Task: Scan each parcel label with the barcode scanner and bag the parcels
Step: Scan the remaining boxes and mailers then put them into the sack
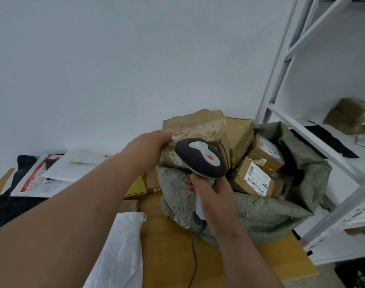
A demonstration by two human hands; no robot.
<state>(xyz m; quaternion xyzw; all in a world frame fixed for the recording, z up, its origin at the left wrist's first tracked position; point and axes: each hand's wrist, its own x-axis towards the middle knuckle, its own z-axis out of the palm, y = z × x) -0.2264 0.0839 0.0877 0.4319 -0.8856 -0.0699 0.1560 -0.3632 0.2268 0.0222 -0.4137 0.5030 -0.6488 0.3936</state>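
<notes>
My right hand point(213, 192) grips the handle of a grey and white barcode scanner point(200, 157), its head pointing away from me at the parcels. My left hand point(150, 149) holds the left edge of a worn, taped cardboard parcel point(195, 124) above the mouth of a grey-green woven sack point(260, 213). Several cardboard parcels with barcode labels point(253, 178) lie inside the open sack. The scanner's coiled cable point(195, 252) runs down across the wooden table point(177, 246).
White and black poly mailers point(40, 177) lie at the left, a white bubble mailer point(121, 250) near me. A yellow box point(136, 190) sits behind my left arm. White metal shelving point(302, 129) with more parcels stands at the right, against the sack.
</notes>
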